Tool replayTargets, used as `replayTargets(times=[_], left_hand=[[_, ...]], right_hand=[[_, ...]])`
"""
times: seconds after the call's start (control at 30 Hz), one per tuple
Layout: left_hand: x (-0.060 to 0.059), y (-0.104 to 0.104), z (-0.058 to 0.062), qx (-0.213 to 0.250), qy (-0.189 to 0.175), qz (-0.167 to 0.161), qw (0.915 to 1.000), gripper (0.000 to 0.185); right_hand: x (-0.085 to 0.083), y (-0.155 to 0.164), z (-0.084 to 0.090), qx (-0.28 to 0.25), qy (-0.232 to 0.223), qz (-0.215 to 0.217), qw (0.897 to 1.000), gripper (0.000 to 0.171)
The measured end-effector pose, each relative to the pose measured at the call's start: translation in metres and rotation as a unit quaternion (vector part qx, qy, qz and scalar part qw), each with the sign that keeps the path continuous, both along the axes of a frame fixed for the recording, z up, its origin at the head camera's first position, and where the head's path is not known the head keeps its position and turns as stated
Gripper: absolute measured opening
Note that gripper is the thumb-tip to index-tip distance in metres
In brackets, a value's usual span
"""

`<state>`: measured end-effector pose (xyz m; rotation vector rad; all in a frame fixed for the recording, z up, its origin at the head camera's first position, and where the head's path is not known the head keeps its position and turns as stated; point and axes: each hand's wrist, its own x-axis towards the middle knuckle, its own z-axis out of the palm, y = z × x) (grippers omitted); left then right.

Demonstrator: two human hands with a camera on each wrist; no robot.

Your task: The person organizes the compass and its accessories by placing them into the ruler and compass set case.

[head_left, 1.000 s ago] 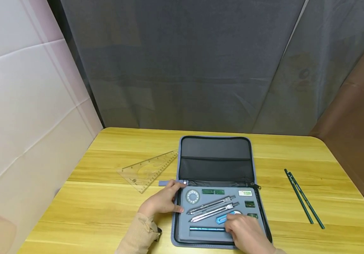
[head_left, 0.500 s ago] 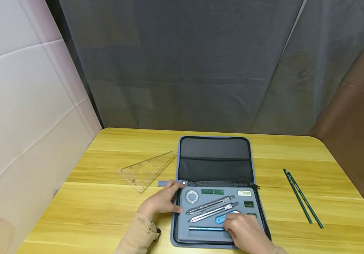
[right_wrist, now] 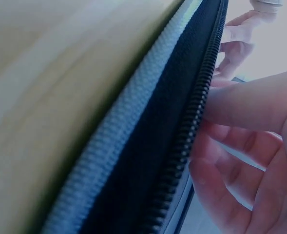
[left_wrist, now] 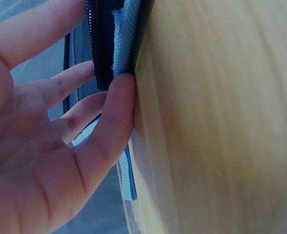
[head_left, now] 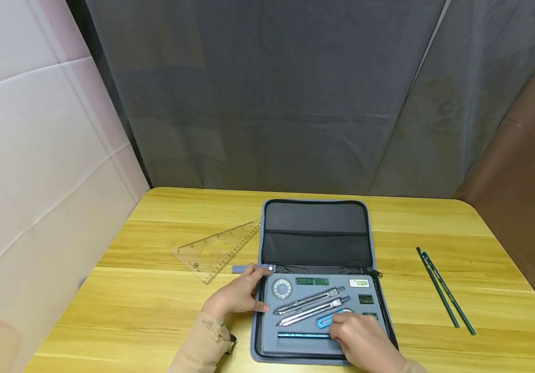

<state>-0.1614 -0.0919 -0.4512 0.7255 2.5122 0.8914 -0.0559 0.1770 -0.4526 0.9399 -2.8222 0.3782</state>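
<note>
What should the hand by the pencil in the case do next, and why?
Perhaps the right hand should gently lift its end of the pencil: it is curled over that end, the left hand touches the open case as if steadying it, and two more pencils lie outside on the table.

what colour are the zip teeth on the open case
Black; the zip teeth show best in the right wrist view.
</note>
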Motion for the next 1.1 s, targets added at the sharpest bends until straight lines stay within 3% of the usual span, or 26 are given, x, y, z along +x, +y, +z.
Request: replayTargets(times=[0.2, 0.4, 0.73, 0.9, 1.1], left_hand=[[0.000, -0.001, 0.000, 0.005, -0.001, -0.002, 1.0000, 0.068], [0.000, 0.000, 0.000, 0.006, -0.003, -0.003, 1.0000, 0.068], [0.000, 0.000, 0.000, 0.005, -0.001, -0.002, 1.0000, 0.069], [0.000, 0.000, 0.000, 0.004, -0.004, -0.001, 1.0000, 0.069], [0.000, 0.000, 0.000, 0.009, -0.005, 0.000, 0.9999, 0.068]], right_hand=[[-0.001, 0.000, 0.004, 0.006, -0.003, 0.001, 1.000, 0.028], [-0.003, 0.006, 0.007, -0.003, 0.046, -0.002, 0.999, 0.028], [-0.011, 0.033, 0.017, 0.030, 0.088, -0.091, 0.992, 0.020], [-0.015, 0.051, 0.020, 0.060, 0.085, -0.141, 0.985, 0.018], [-0.019, 0.071, 0.020, 0.077, 0.087, -0.172, 0.978, 0.017]])
